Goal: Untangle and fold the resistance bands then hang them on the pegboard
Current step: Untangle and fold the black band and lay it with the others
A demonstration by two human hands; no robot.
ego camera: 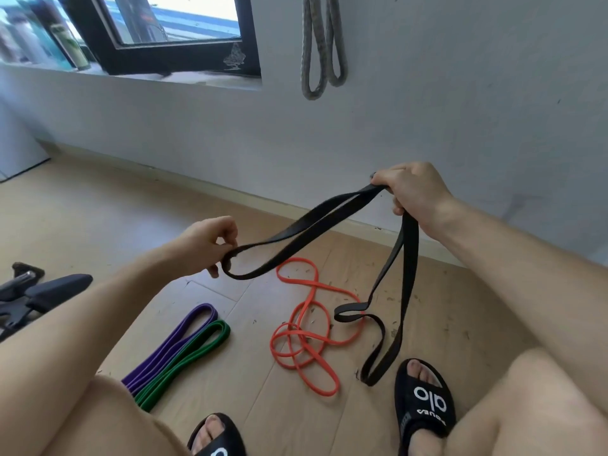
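Right hand: our right hand (413, 189) is clenched around the black band (309, 225), fingers curled over a bunched section at the band's highest point.
Left hand: our left hand (210, 240) pinches one looped end of the black band between thumb and curled fingers, lower than the right hand and to its left.
Arms: both forearms reach forward over our bare knees; the right one rises steeply toward the wall (460, 93), the left lies flatter and lower.
Black band: two strands stretch taut between our hands; from the right hand a longer loop hangs down, twists once beside the orange band, and its lowest bend touches the floor (82, 218) just beside our right sandal (426, 396).
Orange band: the orange band (302, 337) lies tangled in several crossing loops on the floor, below the black band's taut span.
Purple and green bands: the purple band (177, 340) and green band (194, 353) lie folded flat and touching side by side, left of the orange band.
Grey band: a grey band (324, 47) hangs in two loops on the wall, above the black band; we cannot see what it hangs from.
Window: a dark-framed window (171, 31) sits left of the grey band.
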